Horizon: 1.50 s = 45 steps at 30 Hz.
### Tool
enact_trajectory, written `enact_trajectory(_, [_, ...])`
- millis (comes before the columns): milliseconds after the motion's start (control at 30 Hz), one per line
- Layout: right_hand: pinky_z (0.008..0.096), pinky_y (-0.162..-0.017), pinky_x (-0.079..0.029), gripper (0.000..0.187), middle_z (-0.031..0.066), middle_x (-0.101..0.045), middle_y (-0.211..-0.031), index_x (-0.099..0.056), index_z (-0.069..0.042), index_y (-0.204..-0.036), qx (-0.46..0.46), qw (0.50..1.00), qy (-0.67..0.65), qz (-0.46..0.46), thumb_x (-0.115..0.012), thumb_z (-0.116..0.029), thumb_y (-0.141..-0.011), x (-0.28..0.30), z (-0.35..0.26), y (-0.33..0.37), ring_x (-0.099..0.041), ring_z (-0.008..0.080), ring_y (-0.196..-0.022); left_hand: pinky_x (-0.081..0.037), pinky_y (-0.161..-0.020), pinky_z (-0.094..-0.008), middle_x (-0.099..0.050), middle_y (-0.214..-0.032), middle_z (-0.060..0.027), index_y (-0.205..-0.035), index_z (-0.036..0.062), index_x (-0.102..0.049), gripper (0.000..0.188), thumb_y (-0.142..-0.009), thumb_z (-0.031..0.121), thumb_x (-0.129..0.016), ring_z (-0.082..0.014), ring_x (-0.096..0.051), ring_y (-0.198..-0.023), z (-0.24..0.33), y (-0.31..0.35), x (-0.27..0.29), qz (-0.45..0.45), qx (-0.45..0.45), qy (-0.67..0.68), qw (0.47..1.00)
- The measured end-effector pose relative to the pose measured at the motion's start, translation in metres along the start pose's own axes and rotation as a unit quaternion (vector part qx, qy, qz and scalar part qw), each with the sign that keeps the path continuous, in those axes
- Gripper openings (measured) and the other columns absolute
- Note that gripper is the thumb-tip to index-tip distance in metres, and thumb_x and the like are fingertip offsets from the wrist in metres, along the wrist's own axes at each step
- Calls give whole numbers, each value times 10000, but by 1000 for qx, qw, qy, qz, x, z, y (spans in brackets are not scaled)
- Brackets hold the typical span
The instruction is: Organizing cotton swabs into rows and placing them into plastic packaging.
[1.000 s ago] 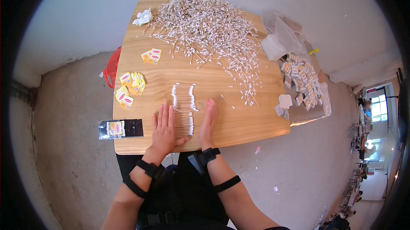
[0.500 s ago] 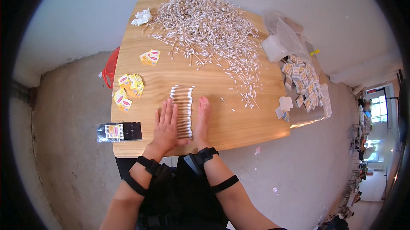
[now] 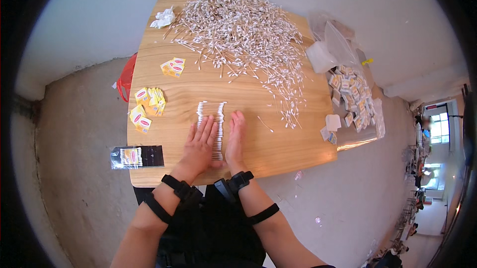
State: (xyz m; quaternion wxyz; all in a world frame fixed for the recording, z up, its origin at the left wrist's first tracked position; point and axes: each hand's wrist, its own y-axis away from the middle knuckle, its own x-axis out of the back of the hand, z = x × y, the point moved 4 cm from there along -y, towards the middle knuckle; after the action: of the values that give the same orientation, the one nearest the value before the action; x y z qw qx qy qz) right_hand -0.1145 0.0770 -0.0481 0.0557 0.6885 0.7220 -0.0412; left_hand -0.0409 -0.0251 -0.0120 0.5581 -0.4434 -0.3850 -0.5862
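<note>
A row of cotton swabs (image 3: 212, 110) lies side by side on the wooden table (image 3: 278, 148), sticks running left to right and white tips forming two edges. My left hand (image 3: 199, 143) rests flat over the left part of the row, fingers stretched and close together, hiding many of the sticks. On the other side my right hand (image 3: 236, 138) stands on its edge, fingers straight, palm facing the row's right tips. Neither hand grips anything. One loose swab (image 3: 265, 124) lies right of my right hand.
A large heap of loose swabs (image 3: 243, 29) covers the far table. Yellow cards (image 3: 173, 67) and more yellow cards (image 3: 149, 101) lie left, above a clear packet (image 3: 131, 157) of swabs. Small boxes (image 3: 350, 94) and plastic bags (image 3: 338, 42) stand right; crumpled tissue (image 3: 164, 18) lies far left.
My left hand has moved right, from beside the row's left tips onto the swabs. My right hand stays nearly in place along the right side.
</note>
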Motion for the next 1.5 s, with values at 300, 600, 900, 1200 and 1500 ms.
enact_trajectory(300, [349, -1166, -184, 575, 159, -296, -1450, -237, 29, -1429, -18, 997, -67, -39, -295, -382, -1031, 7, 3, -22, -263, 224, -1385, -107, -1148, -520, -126, -1552, -219, -1462, -67, -151, 1313, -567, 752, -652, -339, -113, -1450, -9, -13, 14, 7, 26, 9, 1000])
enact_trajectory(600, [355, -1161, -188, 517, 156, -339, -1437, -318, 7, -1407, 25, 983, 144, -112, -281, -343, -1029, -30, -6, -64, -286, 218, -1370, -33, -1148, -531, -58, -1552, -248, -1464, -88, -64, 1364, -590, 820, -587, -347, -25, -1457, -39, -45, 0, -67, 86, 16, 994])
enact_trajectory(900, [348, -1140, -208, 440, 124, -355, -1436, -449, -14, -1314, -59, 985, -159, -17, -312, -311, -1020, -7, 8, -55, -299, 231, -1355, -55, -1145, -532, -72, -1540, -279, -1451, -114, -63, 1374, -581, 808, -596, -387, -39, -1448, -38, -21, 5, -37, 87, 34, 995])
enact_trajectory(1200, [342, -1148, -207, 453, 127, -331, -1442, -417, -5, -1336, 33, 994, 74, -79, -341, -317, -1016, -12, 9, -30, -291, 222, -1357, -78, -1140, -541, -115, -1527, -294, -1448, -116, -88, 1388, -557, 820, -595, -393, -86, -1443, -33, -11, 1, -3, 70, 30, 997])
enact_trajectory(1500, [354, -1101, -257, 529, 170, -422, -1373, -341, 28, -1382, 37, 981, 146, -122, -321, -346, -1008, -18, -17, 15, -373, 250, -1297, -120, -1142, -529, -148, -1525, -278, -1450, -91, -156, 1358, -536, 782, -650, -377, -135, -1438, -16, 23, 0, 17, 50, 4, 999])
